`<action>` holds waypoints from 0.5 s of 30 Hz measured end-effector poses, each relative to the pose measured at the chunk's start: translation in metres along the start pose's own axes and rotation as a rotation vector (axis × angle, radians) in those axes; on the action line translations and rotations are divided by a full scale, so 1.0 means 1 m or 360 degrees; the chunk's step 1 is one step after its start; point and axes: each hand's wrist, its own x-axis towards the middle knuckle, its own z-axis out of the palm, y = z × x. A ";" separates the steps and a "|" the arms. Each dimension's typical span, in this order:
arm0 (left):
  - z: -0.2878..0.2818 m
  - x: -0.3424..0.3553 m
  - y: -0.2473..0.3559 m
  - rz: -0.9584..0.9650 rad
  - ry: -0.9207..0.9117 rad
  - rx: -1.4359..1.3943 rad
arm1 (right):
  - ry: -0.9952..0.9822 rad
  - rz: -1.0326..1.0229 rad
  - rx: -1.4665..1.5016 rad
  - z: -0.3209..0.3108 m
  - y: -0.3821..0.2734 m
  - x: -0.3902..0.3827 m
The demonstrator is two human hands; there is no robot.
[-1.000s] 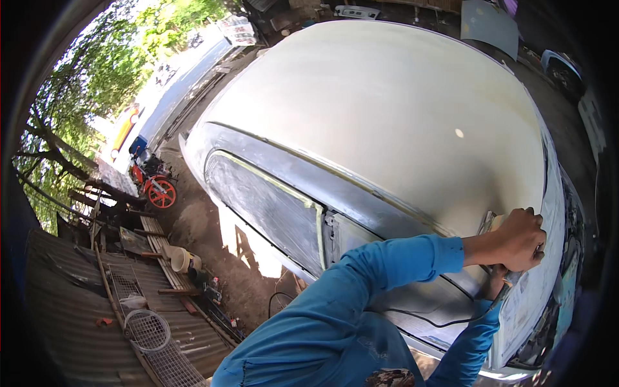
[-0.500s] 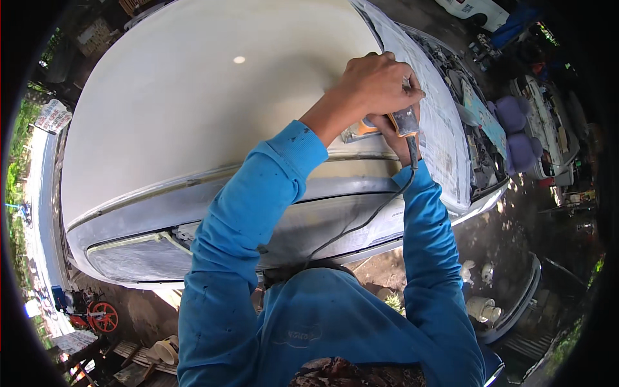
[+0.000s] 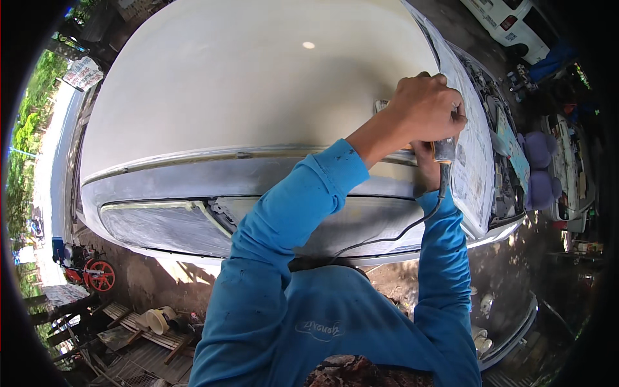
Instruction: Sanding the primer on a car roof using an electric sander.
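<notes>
My left hand [image 3: 431,108] is closed over the top of an orange and dark electric sander [image 3: 443,149], near the front corner of a car's pale cream roof [image 3: 213,90]. Below it, my right hand [image 3: 427,169] grips the same sander from the near side, its fingers partly hidden. A corner of the sander's flat base shows past my left wrist, and my forearm hides the rest. From the tool's back end a black cord [image 3: 393,237] runs down toward my waist. The sander is at the roof's side edge, beside the paper-covered windshield [image 3: 474,187].
Masking covers the car's side window [image 3: 171,227]. Past the windshield is the uncovered engine bay [image 3: 506,142], with purple seats [image 3: 539,169] beyond it. A red-wheeled motorcycle [image 3: 97,274] stands at left, near a bamboo bench [image 3: 129,322]. A white vehicle [image 3: 509,29] is at far right.
The view has shifted, so the car appears farther right. Both hands have moved slightly toward me over the roof with the sander, and my left forearm now covers more of its base.
</notes>
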 end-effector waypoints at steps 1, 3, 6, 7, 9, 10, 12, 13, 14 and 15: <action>-0.006 -0.007 -0.007 0.0009 0.0134 0.0052 | -0.0056 0.0031 -0.0049 0.010 -0.003 0.002; -0.024 -0.018 -0.022 -0.0011 0.0156 0.0057 | -0.0082 -0.0013 -0.0048 0.032 -0.002 0.006; -0.046 -0.026 -0.037 -0.0020 0.0220 0.0101 | -0.0131 0.0040 0.0174 0.058 -0.017 0.015; -0.052 -0.027 -0.040 -0.0017 0.0265 0.0107 | -0.0174 -0.0024 0.0150 0.063 -0.021 0.020; -0.067 -0.032 -0.047 -0.0054 0.0276 0.0117 | -0.0237 -0.0182 0.0048 0.076 -0.023 0.032; -0.077 -0.034 -0.051 -0.0052 0.0274 0.0116 | -0.0235 -0.0182 0.0047 0.084 -0.024 0.038; -0.095 -0.037 -0.061 -0.0226 0.0241 0.0176 | -0.0354 -0.0294 -0.0137 0.098 -0.033 0.049; -0.098 -0.038 -0.071 -0.0216 0.0239 0.0168 | -0.0346 -0.0293 -0.0147 0.107 -0.035 0.053; -0.101 -0.039 -0.080 -0.0221 0.0340 0.0174 | -0.0409 -0.0268 -0.0115 0.116 -0.035 0.056; -0.101 -0.037 -0.087 -0.0224 0.0442 0.0180 | -0.0471 -0.0244 -0.0082 0.120 -0.034 0.061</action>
